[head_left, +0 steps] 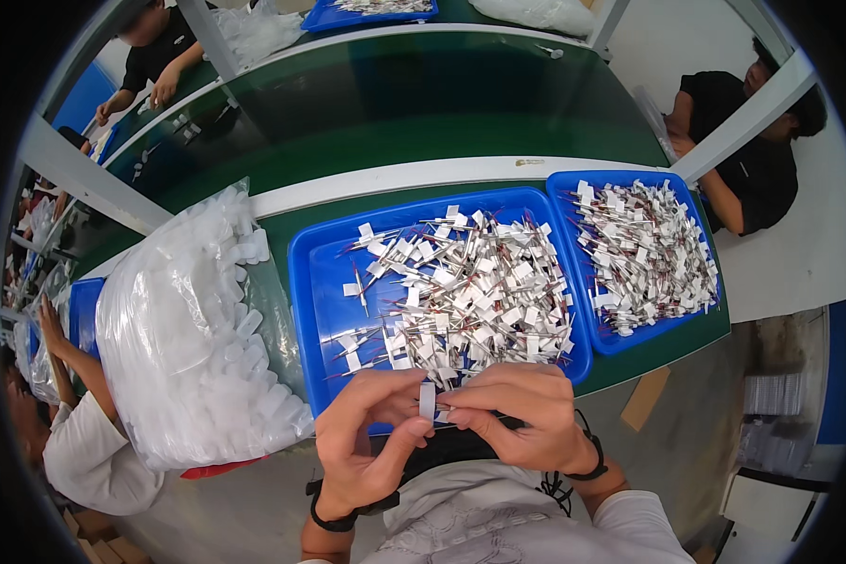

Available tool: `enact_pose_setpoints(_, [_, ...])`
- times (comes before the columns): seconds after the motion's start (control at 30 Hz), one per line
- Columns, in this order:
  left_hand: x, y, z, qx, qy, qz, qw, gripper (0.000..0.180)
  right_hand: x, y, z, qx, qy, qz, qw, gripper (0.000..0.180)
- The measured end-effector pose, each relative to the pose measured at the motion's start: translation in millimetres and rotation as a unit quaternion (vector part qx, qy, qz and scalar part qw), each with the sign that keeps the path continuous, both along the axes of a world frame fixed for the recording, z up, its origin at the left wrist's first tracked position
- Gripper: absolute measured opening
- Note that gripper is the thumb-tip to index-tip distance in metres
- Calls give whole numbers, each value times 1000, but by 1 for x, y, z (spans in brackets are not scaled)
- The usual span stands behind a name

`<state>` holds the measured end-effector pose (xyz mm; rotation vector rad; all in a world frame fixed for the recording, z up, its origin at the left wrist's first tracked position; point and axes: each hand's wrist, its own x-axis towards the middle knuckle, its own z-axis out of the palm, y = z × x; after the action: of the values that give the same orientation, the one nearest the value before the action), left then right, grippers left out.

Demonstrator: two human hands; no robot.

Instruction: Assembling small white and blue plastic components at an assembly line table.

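My left hand (362,446) pinches a small translucent white plastic cap (427,400) between thumb and fingers. Right beside it, my right hand (528,418) is closed on a thin part with a white tag (445,414), mostly covered by the fingertips. The two pieces meet or nearly meet; I cannot tell whether one is inside the other. Both hands are over the near edge of a blue tray (318,301), heaped with thin metallic parts (479,291) that carry white tags and reddish wires.
A second blue tray (573,235) of similar parts stands at the right. On the left lies a large clear bag (174,329) spilling white plastic caps. Beyond a white rail (385,177) runs a green belt (423,94). Other people work at left, far left and right.
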<state>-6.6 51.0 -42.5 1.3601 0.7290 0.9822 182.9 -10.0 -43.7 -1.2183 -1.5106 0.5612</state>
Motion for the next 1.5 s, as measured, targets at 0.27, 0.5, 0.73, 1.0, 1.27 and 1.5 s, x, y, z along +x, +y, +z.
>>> enact_pose_setpoints(0.27, [-9, 12, -4, 124, 66, -101, 985, 38, 4, -2, -7, 29, -35, -27, 999, 15])
enact_pose_setpoints(0.5, [-10, 16, -13, 177, 129, -88, 972, 32, 4, -4, -10, 48, -36, -32, 998, 16])
enact_pose_setpoints(0.73, [-2, 19, -10, 256, 91, -73, 960, 25, 5, -7, -11, 62, -39, -34, 997, 17])
enact_pose_setpoints(1.0, [1, 8, -18, 93, -10, -65, 993, 19, 5, -6, -13, 92, -55, -38, 994, 19])
enact_pose_setpoints(1.27, [1, 8, -19, 202, 44, -30, 978, 19, 7, -5, -7, 96, -94, -21, 991, 15])
enact_pose_setpoints(1.5, [1, 6, -7, 191, 67, -36, 979, 19, 14, -9, 11, 44, -146, 19, 988, 19])
